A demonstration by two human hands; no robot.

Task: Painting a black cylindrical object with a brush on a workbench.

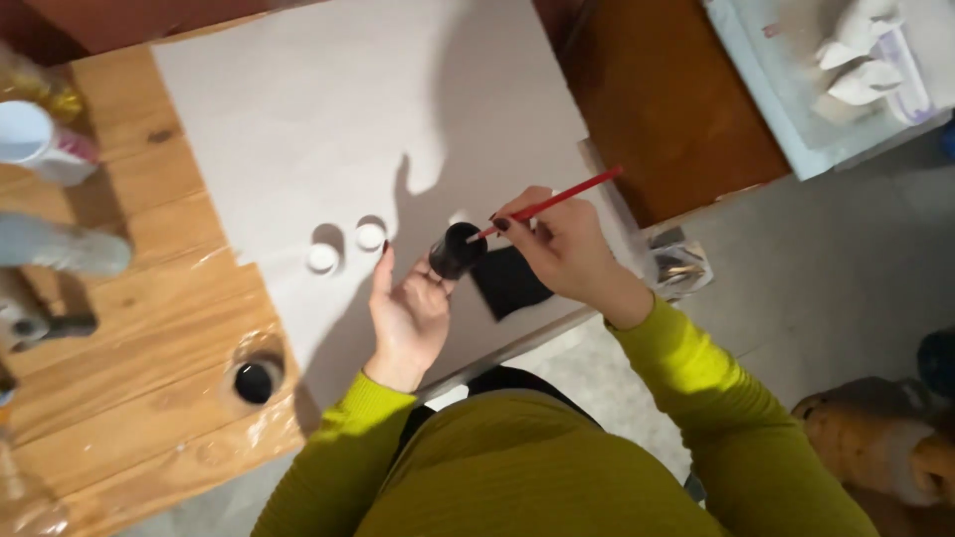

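Black round piece (457, 250) being painted over a grey board (348, 119) on the bench.
Left hand (408, 313) pinches the piece; right hand (562, 244) grips a red brush (552, 202) touching it. Piece looks fully black; two white pieces (345, 248) nearby remain unpainted.
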